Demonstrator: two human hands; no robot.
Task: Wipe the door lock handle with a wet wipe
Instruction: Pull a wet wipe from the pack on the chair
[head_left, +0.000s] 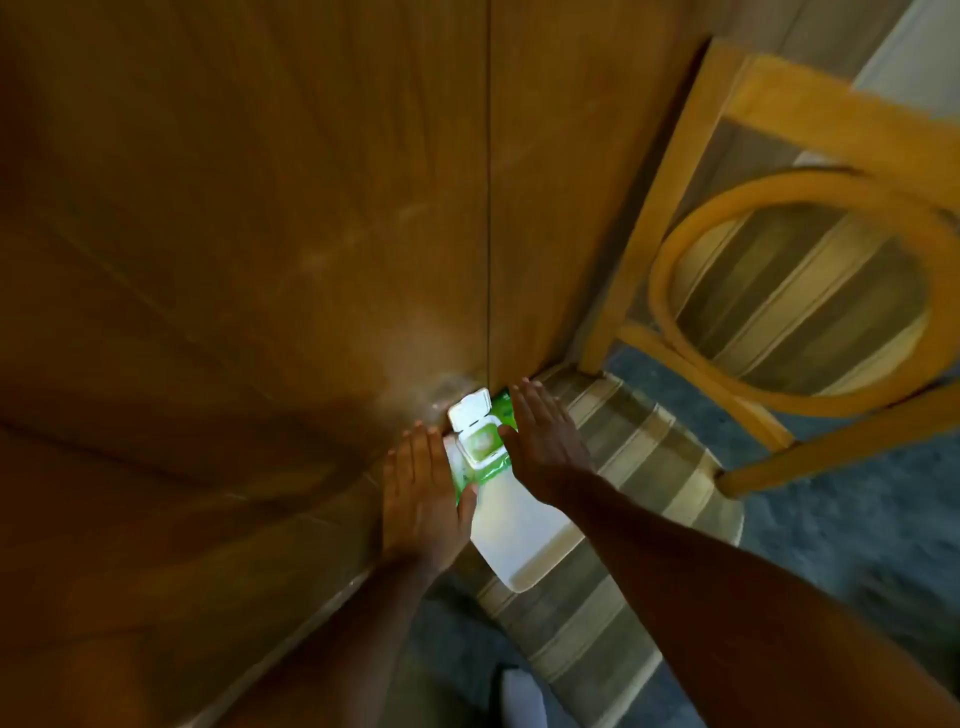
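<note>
Head cam looks steeply down a brown wooden door (249, 234), w/ a vertical seam running down to the floor. At the door's foot lies a green wet-wipe pack (480, 447), its white flip lid (470, 410) hinged up and open, showing the dispensing hole. The pack sits partly on a white flat sheet or board (511, 530) laid over a striped rug (634, 467). Left hand (423, 499) is flat, fingers straight and together, thumb touching the pack's near-left edge, not gripping. Right hand (545, 441) is also spread flat, palm down over the pack's right side, holding nothing. Yellow wooden chair (769, 249) stands to the right on blue carpet (831, 519). Lock handle isn't in frame.
</note>
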